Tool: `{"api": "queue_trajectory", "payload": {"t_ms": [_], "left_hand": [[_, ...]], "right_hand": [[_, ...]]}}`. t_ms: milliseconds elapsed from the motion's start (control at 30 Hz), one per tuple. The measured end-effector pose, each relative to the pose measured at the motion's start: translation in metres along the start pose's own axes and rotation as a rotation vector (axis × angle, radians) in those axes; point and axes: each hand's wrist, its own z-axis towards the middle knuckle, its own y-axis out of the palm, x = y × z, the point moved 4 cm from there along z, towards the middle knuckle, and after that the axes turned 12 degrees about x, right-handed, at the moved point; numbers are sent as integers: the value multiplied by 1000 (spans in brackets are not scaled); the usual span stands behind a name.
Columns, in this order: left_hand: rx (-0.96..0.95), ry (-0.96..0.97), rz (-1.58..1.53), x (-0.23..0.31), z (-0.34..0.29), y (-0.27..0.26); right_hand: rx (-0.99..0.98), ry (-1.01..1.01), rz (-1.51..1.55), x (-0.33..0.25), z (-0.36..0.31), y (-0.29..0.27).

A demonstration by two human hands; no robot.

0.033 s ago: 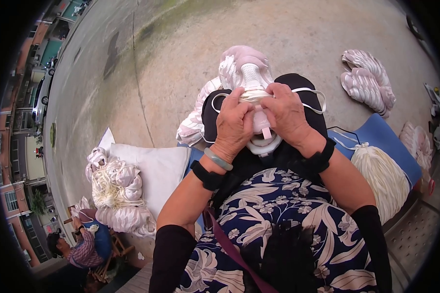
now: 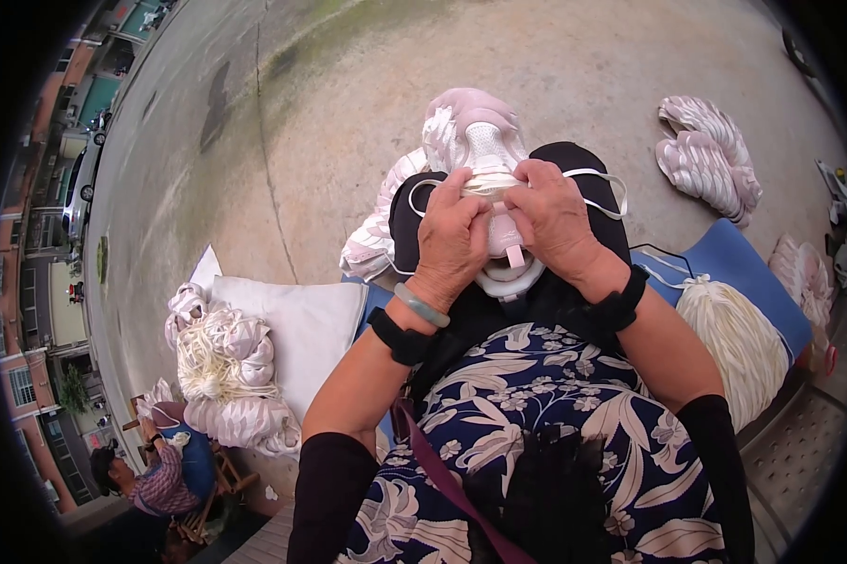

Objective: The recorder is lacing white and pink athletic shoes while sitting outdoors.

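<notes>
A pale pink and white sneaker (image 2: 505,228) lies on my lap, its toe away from me and its tongue tab towards me. My left hand (image 2: 451,230) is closed at the left side of its lace opening, fingers bent against the white shoelace (image 2: 487,181). Opposite it, my right hand (image 2: 550,211) is closed on the lace at the right side. Loose lace loops stick out beyond both hands. Past the toe rests another bundle of pink and white shoe uppers (image 2: 475,108), touching the black padding on my lap (image 2: 569,160).
White laces (image 2: 733,343) hang in a thick bundle over blue cloth at my right. More uppers (image 2: 710,160) lie on the concrete ground at far right. A pile of uppers and laces (image 2: 224,352) sits on white cloth at left. Another person (image 2: 165,470) sits at lower left.
</notes>
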Motion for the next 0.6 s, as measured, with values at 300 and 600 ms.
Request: {"api": "queue_trajectory", "payload": {"t_ms": [300,600], "left_hand": [[54,72,261,13,2,6],[130,119,264,22,10,-22]], "right_hand": [[30,74,131,5,-5,4],[97,333,290,69,-13,-81]]}}
